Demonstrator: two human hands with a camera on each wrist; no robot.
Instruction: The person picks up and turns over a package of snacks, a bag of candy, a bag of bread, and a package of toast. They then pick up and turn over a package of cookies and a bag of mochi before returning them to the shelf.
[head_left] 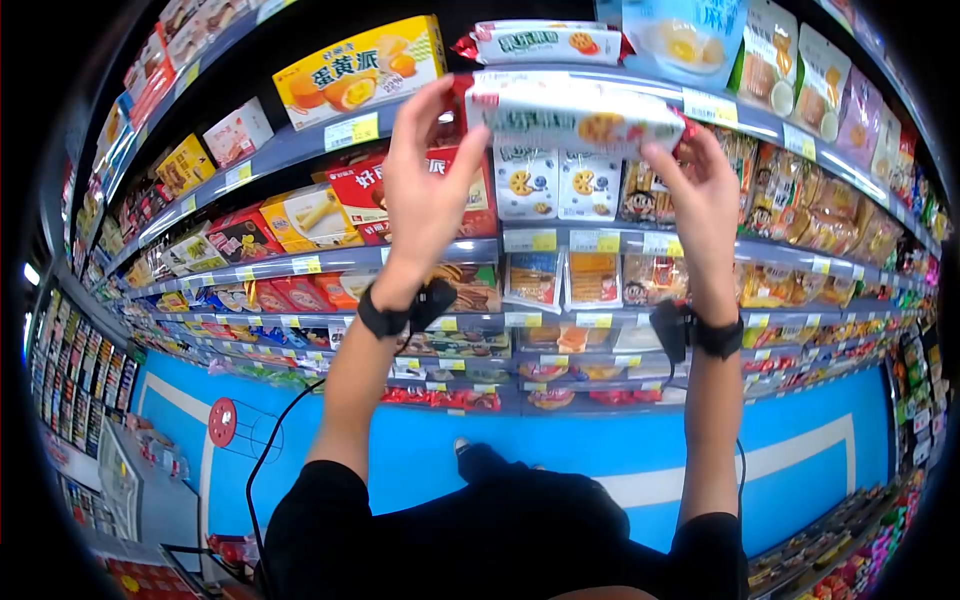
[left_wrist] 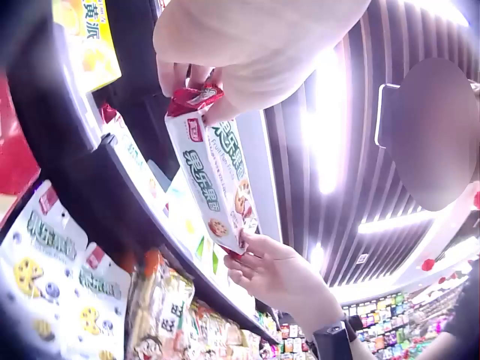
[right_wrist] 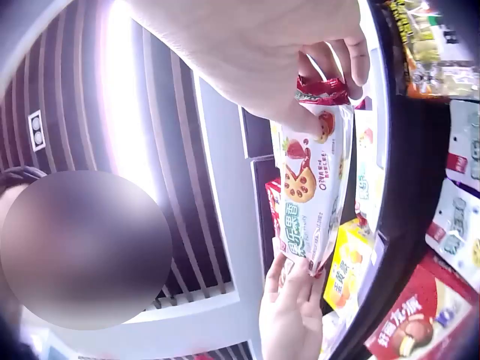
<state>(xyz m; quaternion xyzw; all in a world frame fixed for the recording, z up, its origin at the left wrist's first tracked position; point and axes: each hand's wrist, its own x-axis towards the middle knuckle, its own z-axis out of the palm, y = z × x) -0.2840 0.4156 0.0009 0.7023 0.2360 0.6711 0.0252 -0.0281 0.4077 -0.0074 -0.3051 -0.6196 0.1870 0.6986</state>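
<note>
A long white biscuit pack (head_left: 570, 112) with red crimped ends is held level in front of the upper shelf. At its left end, my left hand (head_left: 430, 190) pinches the red wrapper between thumb and fingers. My right hand (head_left: 708, 205) grips the other end, its thumb on the front face. Printed cookies and green lettering show on the biscuit pack (right_wrist: 304, 195) in the right wrist view. Behind and just above it, a similar white and red pack (head_left: 545, 44) lies on the shelf.
A yellow pie box (head_left: 360, 70) stands left on the same shelf, and a blue pouch (head_left: 685, 40) right. Below are red boxes (head_left: 355, 195), white cookie bags (head_left: 527, 185) and price-tagged shelf edges (head_left: 570, 240). A red-topped wire stand (head_left: 223, 422) is on the blue floor (head_left: 420, 450).
</note>
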